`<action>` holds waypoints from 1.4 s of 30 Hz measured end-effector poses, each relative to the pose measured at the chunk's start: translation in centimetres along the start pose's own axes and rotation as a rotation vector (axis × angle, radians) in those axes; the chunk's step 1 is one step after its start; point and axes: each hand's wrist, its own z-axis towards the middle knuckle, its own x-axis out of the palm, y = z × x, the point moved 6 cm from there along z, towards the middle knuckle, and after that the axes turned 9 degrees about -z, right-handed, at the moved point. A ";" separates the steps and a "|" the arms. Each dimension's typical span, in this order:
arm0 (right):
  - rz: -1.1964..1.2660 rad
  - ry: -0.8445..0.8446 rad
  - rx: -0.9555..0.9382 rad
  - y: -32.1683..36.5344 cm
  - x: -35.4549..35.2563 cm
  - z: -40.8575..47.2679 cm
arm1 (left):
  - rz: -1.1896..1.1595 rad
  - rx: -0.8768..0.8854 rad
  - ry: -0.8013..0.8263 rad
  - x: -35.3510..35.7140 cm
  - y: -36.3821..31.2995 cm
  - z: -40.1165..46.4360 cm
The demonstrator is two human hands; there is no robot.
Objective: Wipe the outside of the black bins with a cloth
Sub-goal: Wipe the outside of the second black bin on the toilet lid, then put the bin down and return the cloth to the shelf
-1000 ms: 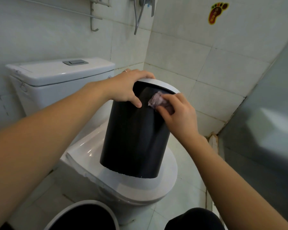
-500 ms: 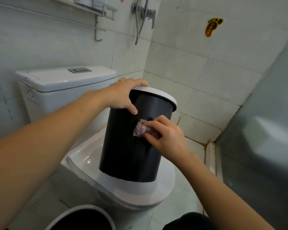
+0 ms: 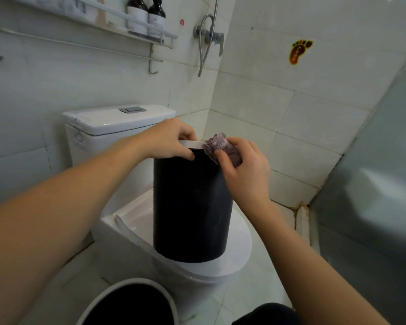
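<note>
Left hand [image 3: 167,139] grips the white rim of the upright black bin [image 3: 190,207], fingers curled over the top, thumb on the outer wall; the bin's opening is hidden behind the hand. The bin stands on the closed toilet lid [image 3: 239,252], its base well inside the lid's edge. Right hand [image 3: 244,172] holds a bunched purple cloth [image 3: 218,146] pinched against the rim's right side. A second bin [image 3: 129,303], cut off by the lower frame edge, stands on the floor.
</note>
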 end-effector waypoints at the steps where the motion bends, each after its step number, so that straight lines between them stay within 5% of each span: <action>1: 0.007 0.008 0.000 0.4 -0.2 -0.3 | 0.002 -0.005 0.006 -0.1 0.1 -0.8; 23: 0.329 0.220 0.030 13.8 4.8 -6.6 | 0.297 -0.220 -0.165 -11.6 0.3 -20.9; 33: 0.375 0.345 0.000 18.6 11.7 -10.4 | 0.462 -0.419 -0.266 -12.0 8.8 -28.6; 42: 0.336 0.521 0.077 17.2 19.7 -16.3 | 0.464 -0.539 -0.198 -6.6 18.6 -31.5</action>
